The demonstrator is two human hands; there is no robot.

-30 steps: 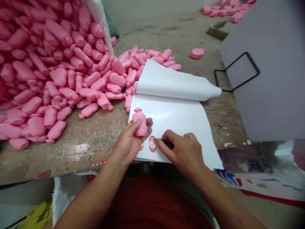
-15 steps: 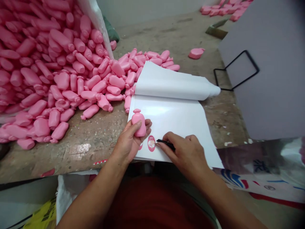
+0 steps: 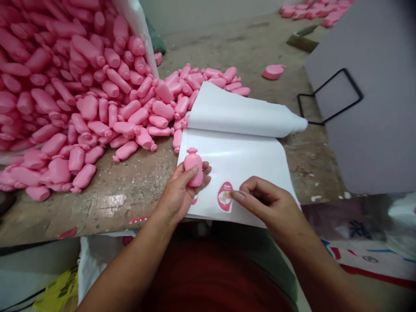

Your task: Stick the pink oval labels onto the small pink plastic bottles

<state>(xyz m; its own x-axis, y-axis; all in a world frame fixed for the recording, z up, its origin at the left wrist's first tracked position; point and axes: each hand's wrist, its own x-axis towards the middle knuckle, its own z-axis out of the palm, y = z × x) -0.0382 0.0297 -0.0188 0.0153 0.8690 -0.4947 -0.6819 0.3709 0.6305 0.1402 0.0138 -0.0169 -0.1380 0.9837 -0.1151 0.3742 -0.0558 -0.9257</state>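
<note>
A pink bottle stands upright in my left hand, its thumb across the front and the fingers behind. An oval pink-and-white label is at the fingertips of my right hand, lifted off the white sheet with a bent lower edge. The thumb and forefinger of that hand pinch its right side. Part of another label shows on the sheet beside my left hand. The dark tool is mostly hidden in my right hand, if still there.
Rolled-back white sheets lie behind. Many pink bottles spill from a white sack at the left. One pink bottle lies alone farther back. A grey panel with a black wire frame stands at the right.
The label has come up off the sheet and moved right with my right hand. The black pointed tool no longer shows. My left hand still holds the bottle; the whole view has shifted slightly.
</note>
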